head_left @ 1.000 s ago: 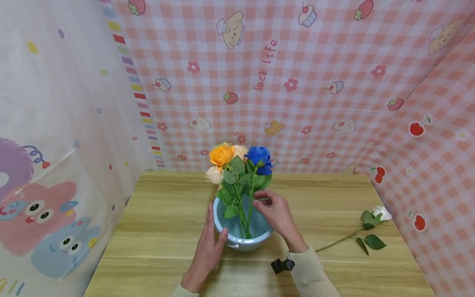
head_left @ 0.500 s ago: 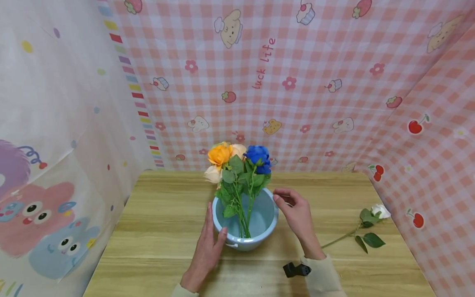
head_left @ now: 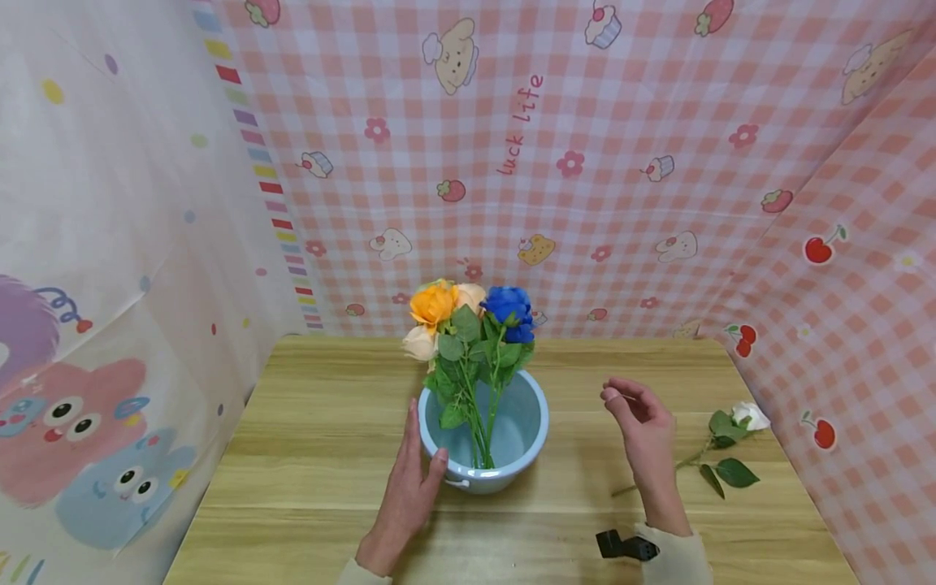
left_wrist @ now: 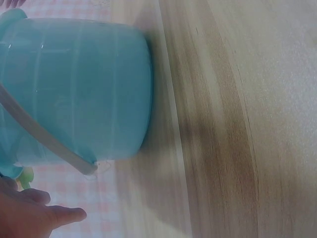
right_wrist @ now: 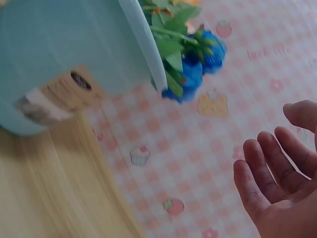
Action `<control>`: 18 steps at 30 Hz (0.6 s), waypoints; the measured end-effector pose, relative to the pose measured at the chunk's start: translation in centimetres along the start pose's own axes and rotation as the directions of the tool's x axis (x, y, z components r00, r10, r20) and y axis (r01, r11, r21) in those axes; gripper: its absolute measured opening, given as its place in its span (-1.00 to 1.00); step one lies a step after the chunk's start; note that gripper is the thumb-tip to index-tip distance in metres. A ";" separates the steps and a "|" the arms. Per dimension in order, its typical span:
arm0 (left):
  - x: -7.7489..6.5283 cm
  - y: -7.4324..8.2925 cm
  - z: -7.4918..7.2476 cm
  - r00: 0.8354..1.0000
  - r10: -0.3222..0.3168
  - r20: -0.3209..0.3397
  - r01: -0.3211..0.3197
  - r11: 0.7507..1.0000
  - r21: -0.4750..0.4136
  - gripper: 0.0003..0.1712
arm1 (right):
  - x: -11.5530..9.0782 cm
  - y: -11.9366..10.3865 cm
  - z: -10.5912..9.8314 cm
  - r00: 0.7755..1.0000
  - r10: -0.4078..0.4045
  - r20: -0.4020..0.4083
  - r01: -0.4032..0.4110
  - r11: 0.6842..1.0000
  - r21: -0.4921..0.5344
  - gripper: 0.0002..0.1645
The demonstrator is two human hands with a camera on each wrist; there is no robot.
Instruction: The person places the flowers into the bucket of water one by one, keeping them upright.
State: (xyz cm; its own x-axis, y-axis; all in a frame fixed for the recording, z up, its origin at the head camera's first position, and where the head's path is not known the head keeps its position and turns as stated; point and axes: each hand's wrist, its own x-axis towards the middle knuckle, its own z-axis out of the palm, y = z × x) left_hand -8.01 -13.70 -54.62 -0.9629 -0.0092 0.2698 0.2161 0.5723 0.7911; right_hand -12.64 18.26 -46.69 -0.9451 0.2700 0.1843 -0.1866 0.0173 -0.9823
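A light blue bucket (head_left: 537, 439) stands on the table with several artificial roses leaning inside it. Orange (head_left: 433, 304), pale peach and blue roses (head_left: 508, 307) show above its far rim, their green stems gathered at the near side. My left hand (head_left: 409, 487) rests against the bucket's left side, thumb by the near rim; part of that hand also shows at the corner of the left wrist view. To the right of the bucket, my right hand (head_left: 647, 439) is raised, fingers loosely bent and holding nothing, beside a white rose (head_left: 750, 417) lying on the table.
The wooden table (head_left: 329, 455) reaches back to a pink checked cloth (head_left: 409, 162). A black wrist device (head_left: 627, 546) sits at the right cuff. In the left wrist view, the bucket's pale handle (left_wrist: 44, 134) hangs down its side.
My right hand has moved away from the stems, past the bucket's right rim, and toward the white rose. My left hand has stayed at the bucket, and the flowers inside stand as before.
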 end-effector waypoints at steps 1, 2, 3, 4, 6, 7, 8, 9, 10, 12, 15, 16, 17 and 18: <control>0.0 0.0 0.0 1.000 -0.001 0.001 0.001 1.000 0.000 -0.06 | 0.0 0.0 -0.4 1.000 0.007 -0.014 -0.007 1.000 0.004 -0.64; 0.0 0.0 0.0 1.000 -0.002 0.001 0.002 1.000 0.002 -0.06 | 0.0 0.1 -0.8 0.999 0.014 -0.030 -0.014 1.000 0.009 -0.63; 0.0 0.0 0.0 1.000 -0.003 0.002 0.003 1.000 0.003 -0.06 | 0.0 0.1 -1.1 0.999 0.024 -0.048 -0.024 1.000 0.008 -0.64; 0.0 0.0 0.0 1.000 -0.003 0.002 0.003 1.000 0.005 -0.07 | 0.0 0.2 -1.5 0.997 0.033 -0.067 -0.032 0.999 0.010 -0.63; 0.0 0.0 0.0 1.000 -0.003 0.002 0.003 1.000 0.007 -0.07 | 0.0 0.3 -2.2 0.993 0.044 -0.110 -0.044 0.999 0.001 -0.64; 0.0 0.0 0.0 1.000 -0.002 0.002 0.002 1.000 0.009 -0.07 | -0.1 0.5 -2.6 0.990 0.050 -0.133 -0.050 0.999 -0.001 -0.64; 0.0 0.0 0.0 1.000 -0.002 0.001 0.002 1.000 0.011 -0.07 | 0.0 0.6 -2.9 0.986 0.056 -0.154 -0.056 0.998 0.005 -0.65; 0.0 0.0 0.0 1.000 -0.001 0.001 0.001 1.000 0.010 -0.07 | -0.1 0.8 -3.3 0.983 0.061 -0.174 -0.061 0.998 0.006 -0.65; 0.0 0.0 0.0 1.000 -0.001 0.001 0.001 1.000 0.011 -0.07 | -0.1 1.0 -3.6 0.979 0.066 -0.193 -0.066 0.998 0.007 -0.65; 0.0 0.0 0.0 1.000 -0.001 0.000 0.001 1.000 0.010 -0.07 | -0.1 1.3 -4.3 0.971 0.083 -0.224 -0.083 0.996 0.010 -0.65; 0.1 0.0 -0.1 1.000 -0.001 0.002 0.001 1.000 0.007 -0.07 | -0.2 1.8 -5.2 0.959 0.111 -0.261 -0.108 0.994 0.028 -0.67; 0.1 0.1 -0.1 1.000 -0.001 0.002 0.001 1.000 0.006 -0.07 | -0.1 2.0 -5.4 0.955 0.119 -0.271 -0.113 0.993 0.035 -0.68; 0.1 0.1 -0.1 1.000 -0.001 0.002 0.001 1.000 0.003 -0.08 | -0.2 2.1 -5.7 0.951 0.126 -0.281 -0.118 0.992 0.043 -0.67; 0.1 0.1 -0.1 1.000 -0.001 0.004 0.001 1.000 0.002 -0.08 | -0.1 2.3 -6.0 0.948 0.130 -0.291 -0.120 0.991 0.053 -0.67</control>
State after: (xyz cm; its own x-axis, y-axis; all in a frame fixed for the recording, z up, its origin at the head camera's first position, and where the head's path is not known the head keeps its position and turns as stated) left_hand -8.05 -13.73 -54.51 -0.9637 -0.0070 0.2669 0.2147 0.5737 0.7904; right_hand -11.33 24.05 -49.19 -0.8417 0.5387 0.0367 -0.0854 -0.0658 -0.9942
